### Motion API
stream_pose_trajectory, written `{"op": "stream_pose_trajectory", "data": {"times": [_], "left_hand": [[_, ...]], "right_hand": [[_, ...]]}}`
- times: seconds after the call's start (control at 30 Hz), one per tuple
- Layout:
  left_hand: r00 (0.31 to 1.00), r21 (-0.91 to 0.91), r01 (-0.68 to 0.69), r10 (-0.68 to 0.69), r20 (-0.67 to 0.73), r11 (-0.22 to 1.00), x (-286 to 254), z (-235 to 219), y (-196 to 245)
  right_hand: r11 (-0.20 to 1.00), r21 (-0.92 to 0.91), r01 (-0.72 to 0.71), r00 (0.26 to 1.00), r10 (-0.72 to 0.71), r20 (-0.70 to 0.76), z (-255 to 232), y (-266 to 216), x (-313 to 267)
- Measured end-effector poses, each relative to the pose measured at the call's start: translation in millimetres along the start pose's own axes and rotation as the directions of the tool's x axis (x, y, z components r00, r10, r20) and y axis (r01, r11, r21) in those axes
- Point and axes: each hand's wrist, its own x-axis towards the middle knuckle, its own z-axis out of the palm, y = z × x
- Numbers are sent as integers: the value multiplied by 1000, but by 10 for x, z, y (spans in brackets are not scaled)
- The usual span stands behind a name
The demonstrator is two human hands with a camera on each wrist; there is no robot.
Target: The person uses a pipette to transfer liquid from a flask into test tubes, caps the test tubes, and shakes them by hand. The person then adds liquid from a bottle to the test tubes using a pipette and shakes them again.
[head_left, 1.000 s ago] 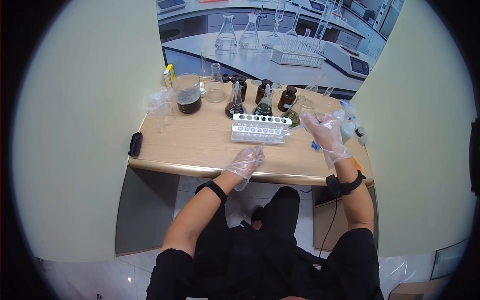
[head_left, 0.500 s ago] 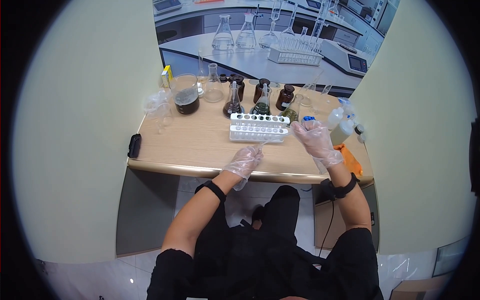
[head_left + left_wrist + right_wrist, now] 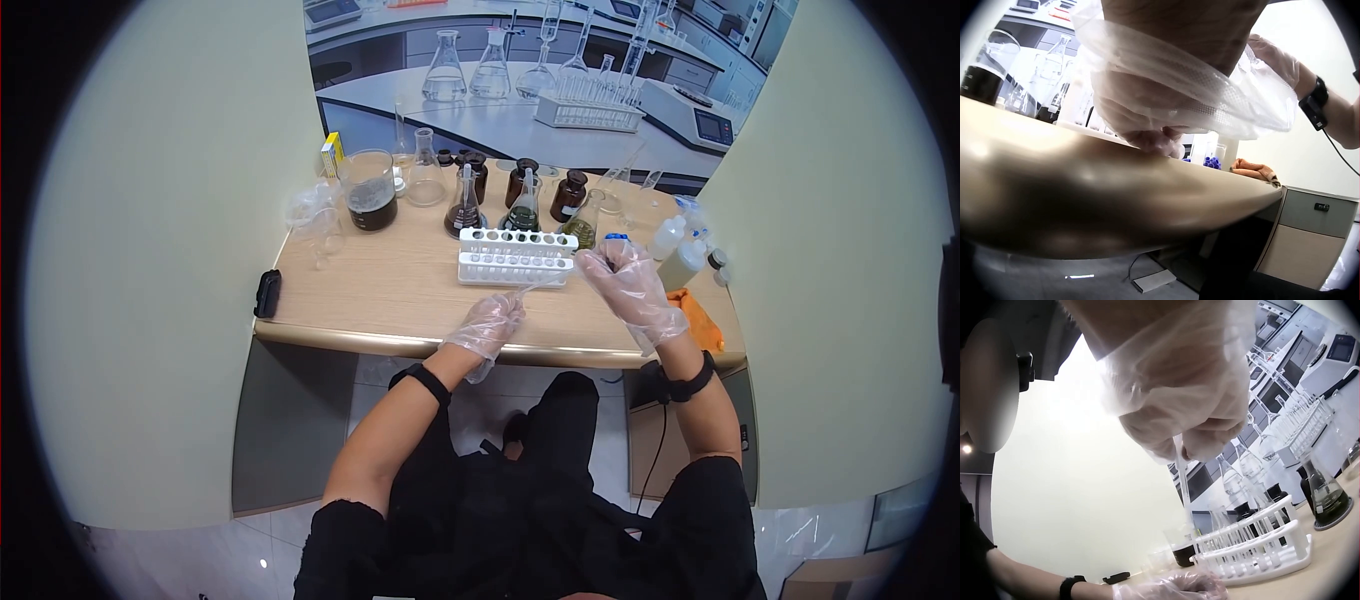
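Observation:
In the head view, the gloved left hand (image 3: 489,324) is at the table's front edge, its curled fingers pinching the end of a thin clear tube (image 3: 530,288). The gloved right hand (image 3: 634,292), raised to the right of the white test tube rack (image 3: 514,272), pinches a clear dropper. The right wrist view shows this dropper (image 3: 1183,487) pointing down from the fingers towards the left hand (image 3: 1172,589). Where dropper and tube meet is too fine to tell. Clear test tubes stand in the rack, just beyond the left hand.
Behind the rack stand flasks with dark liquid (image 3: 463,217), brown bottles (image 3: 569,196) and a greenish flask (image 3: 580,230). A large beaker (image 3: 372,205) is back left. White plastic bottles (image 3: 682,265) and an orange cloth (image 3: 697,320) lie right.
The right hand has come slightly left and down, closer to the rack's right end, and the orange cloth shows more fully. The left hand has stayed nearly still.

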Motion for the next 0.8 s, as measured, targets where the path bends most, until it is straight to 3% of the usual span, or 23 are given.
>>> {"op": "stream_pose_trajectory", "data": {"times": [0.07, 0.13, 0.23, 0.47, 0.57, 0.63, 0.8], "left_hand": [[998, -27, 48, -47, 34, 998, 9, -14, 23], [999, -42, 26, -25, 23, 999, 5, -19, 48], [1000, -57, 16, -16, 6, 998, -11, -33, 67], [1000, 45, -7, 8, -12, 999, -8, 9, 4], [1000, -3, -5, 5, 13, 1000, 1, -19, 28], [999, 13, 5, -6, 33, 1000, 1, -73, 107], [1000, 18, -10, 10, 16, 1000, 7, 16, 7]], "right_hand": [[999, -1, 41, 999, -41, -16, 28, 55, 1], [978, -112, 176, 978, -187, -96, 103, 180, 32], [985, 6, 174, 982, -173, -81, 83, 167, -17], [991, -16, 132, 990, -132, -49, 17, -4, -81], [986, -1, 165, 985, -165, -55, 16, 3, -98], [940, -42, 338, 931, -341, -131, 47, 72, -94], [918, -19, 397, 909, -396, -132, 72, 105, -82]]}}
